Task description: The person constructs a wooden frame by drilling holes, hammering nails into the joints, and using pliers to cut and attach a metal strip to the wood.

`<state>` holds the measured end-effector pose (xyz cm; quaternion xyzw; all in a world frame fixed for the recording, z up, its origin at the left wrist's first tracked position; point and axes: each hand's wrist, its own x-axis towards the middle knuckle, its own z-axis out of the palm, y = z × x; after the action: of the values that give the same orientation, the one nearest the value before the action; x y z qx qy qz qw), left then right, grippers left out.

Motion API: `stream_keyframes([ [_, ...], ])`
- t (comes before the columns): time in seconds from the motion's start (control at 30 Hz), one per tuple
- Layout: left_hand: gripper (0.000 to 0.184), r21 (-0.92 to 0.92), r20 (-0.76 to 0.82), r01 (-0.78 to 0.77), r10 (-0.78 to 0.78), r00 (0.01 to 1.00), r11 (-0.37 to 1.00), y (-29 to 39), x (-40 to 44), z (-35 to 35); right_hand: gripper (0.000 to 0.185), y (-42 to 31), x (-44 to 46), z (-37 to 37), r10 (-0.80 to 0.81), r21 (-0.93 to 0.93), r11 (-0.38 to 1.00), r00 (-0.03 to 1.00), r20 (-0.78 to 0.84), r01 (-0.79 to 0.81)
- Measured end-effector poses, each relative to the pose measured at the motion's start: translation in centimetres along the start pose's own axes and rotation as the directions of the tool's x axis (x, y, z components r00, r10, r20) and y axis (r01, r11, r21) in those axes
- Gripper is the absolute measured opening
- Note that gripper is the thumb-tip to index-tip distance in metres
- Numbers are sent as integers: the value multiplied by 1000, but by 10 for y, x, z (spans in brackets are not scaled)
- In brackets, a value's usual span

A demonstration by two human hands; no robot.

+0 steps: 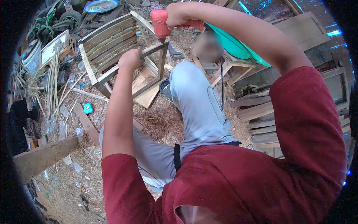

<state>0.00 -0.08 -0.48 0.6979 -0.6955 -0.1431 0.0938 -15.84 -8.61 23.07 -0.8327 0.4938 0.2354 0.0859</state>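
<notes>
My right hand [178,16] is wrapped around the handle of a red power drill [160,24], which points downward. Its tip meets the corner of a wooden chair frame [163,61], or sits just above it; I cannot tell which. Lower and to the left, my left hand [130,59] grips a rail of the same frame. Curved slats [113,46] form the chair's back on the far left side. A flat wooden board [147,95] lies on the ground under the frame.
A handsaw [175,54] lies beyond my knee. To the right stand a small wooden stool [238,61] and a green plastic basin [227,41]. Stacked planks [257,112] lie further right. A teal tape measure [88,108] and a thick beam [44,158] are on the littered ground at left.
</notes>
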Motion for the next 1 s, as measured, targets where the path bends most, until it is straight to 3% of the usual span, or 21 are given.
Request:
stream_keyframes([
  [0.4, 36, 17, 62, 26, -27, 998, 1000, 3, 1, -6, 18, 0, 0, -2, 31, -21, 999, 999, 9, -31],
  [0.57, 36, 29, 42, 35, -36, 998, 999, -6, 15, 10, 19, -2, -7, -3, 113, -26, 993, 993, 17, -112],
  [0.67, 37, 11, 41, 32, -33, 999, 999, -4, 7, 0, 19, 3, 5, -1, 3, -79, 997, 1000, -21, -5],
  [1.0, 35, 15, -1, 20, -20, 1000, 1000, -4, 7, 4, 14, 1, 8, 0, 28, -76, 997, 999, 17, -27],
])
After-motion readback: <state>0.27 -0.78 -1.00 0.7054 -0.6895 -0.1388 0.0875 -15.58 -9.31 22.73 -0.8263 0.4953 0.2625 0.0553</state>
